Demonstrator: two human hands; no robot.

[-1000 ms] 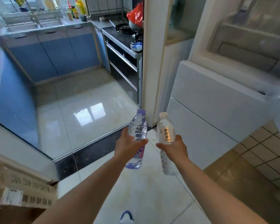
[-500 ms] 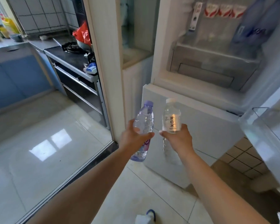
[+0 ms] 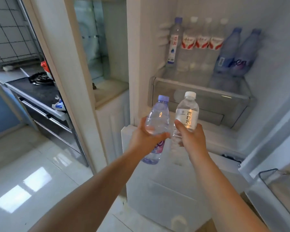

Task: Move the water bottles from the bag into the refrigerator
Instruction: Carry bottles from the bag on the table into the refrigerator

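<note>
The view has swung off the kitchen floor and onto the open refrigerator (image 3: 266, 114): 1 second ago only its closed lower drawers showed, and now the lit interior fills the right half of the frame, with the shelf (image 3: 199, 87) at arm's reach. By my reading the carry from the bag is over and what remains is the placing itself. The bag is out of view.

That shelf already holds a row of 7 stored bottles (image 3: 206, 46), standing upright against the back wall: 1 tall with a blue cap at the left, 3 with red and white labels, 2 blue-tinted at the right, the last tilted a little. The free space appears to be along the front of the shelf, above the clear crisper drawer (image 3: 208, 104).

Both hands are held up just below and in front of the shelf edge. The left hand (image 3: 146, 139) wraps round the middle of a purple-capped bottle (image 3: 157, 119), clear with a pink and purple label low down, leaning slightly right. The right hand (image 3: 191, 139) clamps a white-capped bottle (image 3: 187, 113) with a white label in black Chinese characters, nearly upright. The 2 bottles stand just beside each other, close to touching; both look full and sealed.
</note>
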